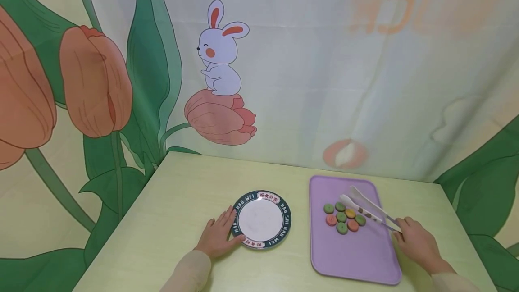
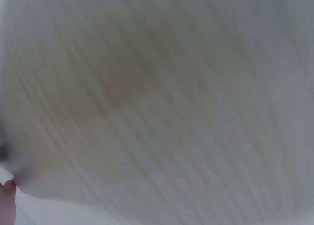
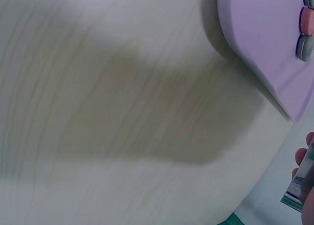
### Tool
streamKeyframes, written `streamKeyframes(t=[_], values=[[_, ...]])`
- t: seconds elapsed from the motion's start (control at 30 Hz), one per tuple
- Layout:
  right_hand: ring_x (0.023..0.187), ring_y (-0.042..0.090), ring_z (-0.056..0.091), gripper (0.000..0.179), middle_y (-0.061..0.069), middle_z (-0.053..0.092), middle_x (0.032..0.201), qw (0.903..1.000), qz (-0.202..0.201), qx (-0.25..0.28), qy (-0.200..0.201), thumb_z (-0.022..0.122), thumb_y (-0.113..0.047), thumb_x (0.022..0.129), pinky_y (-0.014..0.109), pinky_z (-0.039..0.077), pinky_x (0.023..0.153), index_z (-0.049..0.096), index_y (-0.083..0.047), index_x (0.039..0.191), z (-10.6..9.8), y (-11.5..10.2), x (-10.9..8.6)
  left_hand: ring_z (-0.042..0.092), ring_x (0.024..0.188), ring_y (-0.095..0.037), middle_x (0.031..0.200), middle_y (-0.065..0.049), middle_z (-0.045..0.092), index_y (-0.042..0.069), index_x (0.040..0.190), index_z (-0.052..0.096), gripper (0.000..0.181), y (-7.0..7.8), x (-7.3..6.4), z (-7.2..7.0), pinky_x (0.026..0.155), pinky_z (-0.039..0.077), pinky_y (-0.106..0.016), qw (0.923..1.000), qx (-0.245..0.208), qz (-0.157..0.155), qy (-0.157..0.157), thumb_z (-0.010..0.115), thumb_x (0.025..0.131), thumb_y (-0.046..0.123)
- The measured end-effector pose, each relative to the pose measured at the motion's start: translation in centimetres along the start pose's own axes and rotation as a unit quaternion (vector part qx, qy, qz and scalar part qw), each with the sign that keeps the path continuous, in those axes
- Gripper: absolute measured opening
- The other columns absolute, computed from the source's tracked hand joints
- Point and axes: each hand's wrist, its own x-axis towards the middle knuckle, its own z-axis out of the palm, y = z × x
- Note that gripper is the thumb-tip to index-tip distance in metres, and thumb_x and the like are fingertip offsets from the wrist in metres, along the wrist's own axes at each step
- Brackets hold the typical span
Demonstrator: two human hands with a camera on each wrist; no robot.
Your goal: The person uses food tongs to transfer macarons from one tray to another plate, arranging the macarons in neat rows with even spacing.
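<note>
Low in the frame, left of centre, I see the left hand (image 1: 219, 236), fingers straight, touching the rim of a plate (image 1: 261, 220), and at lower right the right hand (image 1: 419, 243) gripping tongs (image 1: 367, 214), tips parted near colourful round pieces (image 1: 341, 216) on a purple tray (image 1: 350, 256), before a flowered backdrop (image 1: 292, 80).
</note>
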Motion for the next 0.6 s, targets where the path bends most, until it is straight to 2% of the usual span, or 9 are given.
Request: streamKeyframes(t=[0.3,0.6], values=[[0.065,0.019,0.047,0.025,0.005,0.050,0.075,0.9997,-0.019,-0.012,0.006,0.063,-0.014,0.076,0.031,0.039,0.049,0.058,0.001,0.096,0.08,-0.03,0.30,0.028,0.132,-0.024,0.148,-0.003,0.020,0.012,0.140,0.026,0.084,0.01,-0.06,0.09,0.102,0.026,-0.051,1.0000,0.001,0.002,0.009,0.036,0.078,0.069],[0.065,0.018,0.047,0.027,0.006,0.051,0.077,0.9993,-0.027,-0.023,-0.008,0.065,-0.015,0.075,0.031,0.039,0.049,0.058,0.001,0.097,0.17,-0.01,0.35,0.028,0.132,-0.025,0.147,-0.006,0.022,0.008,0.139,0.028,0.083,0.18,-0.12,0.01,0.103,0.026,-0.050,0.9999,0.001,0.009,0.014,0.040,0.079,0.066]])
